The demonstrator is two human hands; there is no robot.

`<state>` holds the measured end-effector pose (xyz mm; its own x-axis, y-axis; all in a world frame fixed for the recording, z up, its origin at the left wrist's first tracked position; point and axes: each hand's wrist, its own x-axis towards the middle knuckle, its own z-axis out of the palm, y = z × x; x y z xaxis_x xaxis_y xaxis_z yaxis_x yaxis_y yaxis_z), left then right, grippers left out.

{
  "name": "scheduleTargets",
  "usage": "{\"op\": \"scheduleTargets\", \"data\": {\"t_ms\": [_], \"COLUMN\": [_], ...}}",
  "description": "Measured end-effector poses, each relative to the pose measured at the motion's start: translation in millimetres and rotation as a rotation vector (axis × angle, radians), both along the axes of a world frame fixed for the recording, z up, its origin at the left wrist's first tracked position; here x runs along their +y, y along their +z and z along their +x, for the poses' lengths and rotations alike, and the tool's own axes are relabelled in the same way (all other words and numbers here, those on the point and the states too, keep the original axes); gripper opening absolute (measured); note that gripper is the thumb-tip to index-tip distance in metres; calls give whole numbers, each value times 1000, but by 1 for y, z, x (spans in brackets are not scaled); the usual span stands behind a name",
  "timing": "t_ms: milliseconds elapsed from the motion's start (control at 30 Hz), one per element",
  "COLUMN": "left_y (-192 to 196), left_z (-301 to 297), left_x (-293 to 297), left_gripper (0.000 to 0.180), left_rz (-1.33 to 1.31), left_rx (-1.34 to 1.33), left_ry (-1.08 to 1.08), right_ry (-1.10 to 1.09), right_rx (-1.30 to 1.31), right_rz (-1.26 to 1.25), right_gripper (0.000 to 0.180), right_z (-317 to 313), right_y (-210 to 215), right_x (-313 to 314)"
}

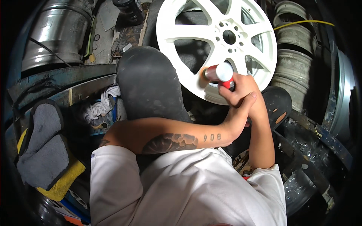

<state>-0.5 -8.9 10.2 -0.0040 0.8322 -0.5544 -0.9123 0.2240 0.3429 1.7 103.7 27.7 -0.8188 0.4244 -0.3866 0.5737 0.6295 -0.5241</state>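
Observation:
A small red-and-silver rotary tool (222, 71) is in the grip of my right hand (237, 88). Its head has a round pale cap, and a brownish disc at its left end is blurred. That disc is at the near-left part of a white multi-spoke wheel rim (192, 32); whether it touches cannot be made out. My left hand (237, 120) wraps round my right wrist, its thumb lying across the top. The wheel stands tilted between my knees, its spoked face toward me.
Bare metal rims (56, 34) stand at the far left, and more are stacked (294, 56) on the right. A yellow hose (305, 22) runs behind the wheel. Grey-and-yellow cloths (45, 150) hang at the left, near a white rag (100, 109). A dark container (130, 9) stands at the back.

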Motion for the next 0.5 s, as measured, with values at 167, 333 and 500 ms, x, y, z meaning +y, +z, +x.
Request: {"op": "scheduleTargets", "data": {"t_ms": [167,333,500], "left_y": [-5,-4,-16], "left_z": [13,15,21], "left_x": [-23,-27,-36], "left_gripper": [91,79,81], "left_rz": [-42,-41,23], "left_rx": [-47,-14,22], "left_ry": [-28,-36,-108], "right_ry": [17,-44,-22], "right_rx": [-131,-138,-52], "right_rz": [-97,-12,40], "right_gripper": [25,30,36], "right_z": [4,12,27], "right_y": [9,9,-2], "right_x": [-24,-31,-39]}}
